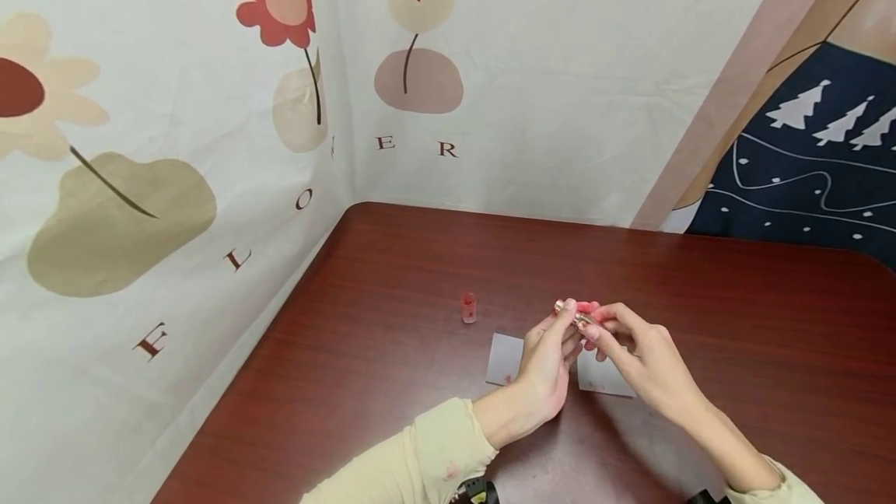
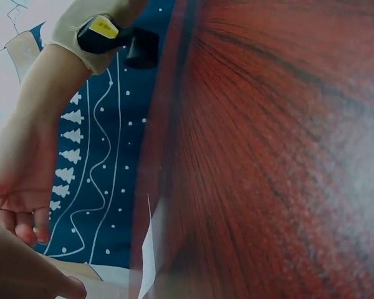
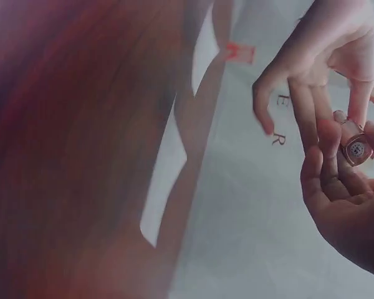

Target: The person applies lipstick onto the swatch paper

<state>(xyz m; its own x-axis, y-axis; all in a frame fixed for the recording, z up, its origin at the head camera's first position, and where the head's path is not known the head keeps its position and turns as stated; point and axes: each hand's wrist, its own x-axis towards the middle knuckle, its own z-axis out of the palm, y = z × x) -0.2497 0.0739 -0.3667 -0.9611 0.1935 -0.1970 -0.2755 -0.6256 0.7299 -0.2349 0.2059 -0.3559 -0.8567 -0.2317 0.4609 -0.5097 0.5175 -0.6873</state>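
Observation:
Both hands meet over the table around a small shiny gold tube (image 1: 581, 321), its exact kind unclear. My left hand (image 1: 548, 372) holds it with the thumb pressed on top. From the other side my right hand (image 1: 651, 364) pinches it between thumb and fingers. A round emblem shows on the gold-rimmed end of the tube (image 3: 358, 149) in the right wrist view. Fingertips near the tube look red. The left wrist view shows the right hand (image 2: 25, 187) and part of the left hand (image 2: 25, 265), but the tube is hidden there.
A small clear container with red in it (image 1: 469, 308) stands left of the hands. Two pieces of white paper lie beneath them, the left paper (image 1: 504, 356) and the right paper (image 1: 603, 376), both with reddish smudges. Printed cloth (image 1: 546, 84) hangs behind the brown table (image 1: 392, 271).

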